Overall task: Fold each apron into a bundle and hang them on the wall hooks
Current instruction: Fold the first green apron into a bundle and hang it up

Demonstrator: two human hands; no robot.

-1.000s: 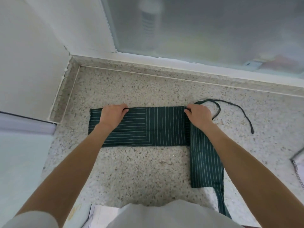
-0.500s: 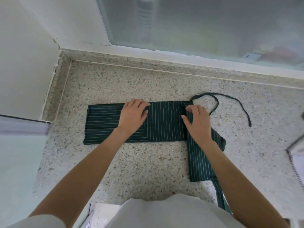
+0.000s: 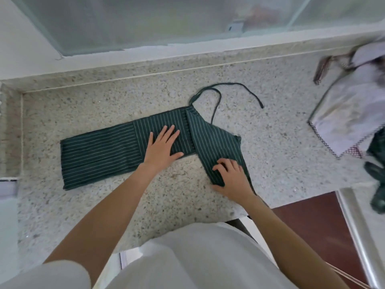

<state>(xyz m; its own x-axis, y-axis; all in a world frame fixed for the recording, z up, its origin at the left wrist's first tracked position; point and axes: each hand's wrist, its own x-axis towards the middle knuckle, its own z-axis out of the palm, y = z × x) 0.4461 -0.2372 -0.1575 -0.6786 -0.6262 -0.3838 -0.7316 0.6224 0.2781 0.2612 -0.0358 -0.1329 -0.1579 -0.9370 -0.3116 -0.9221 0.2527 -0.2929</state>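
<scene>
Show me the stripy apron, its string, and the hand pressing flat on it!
green striped apron (image 3: 100, 155), head view, left folded panel
apron tie (image 3: 243, 88), head view, top of loop
left hand (image 3: 164, 147), head view, back of hand

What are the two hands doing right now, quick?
Left hand: open, fingers straight, pressing flat on the green striped apron.
Right hand: fingers curled, gripping the apron's near flap.

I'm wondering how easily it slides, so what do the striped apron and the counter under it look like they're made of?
Striped apron: seemingly woven cloth, matte dark green with thin pale stripes; it lies flat and holds creases. Counter: looks like speckled stone or terrazzo, smooth with a faint sheen; exact material unclear.
</scene>
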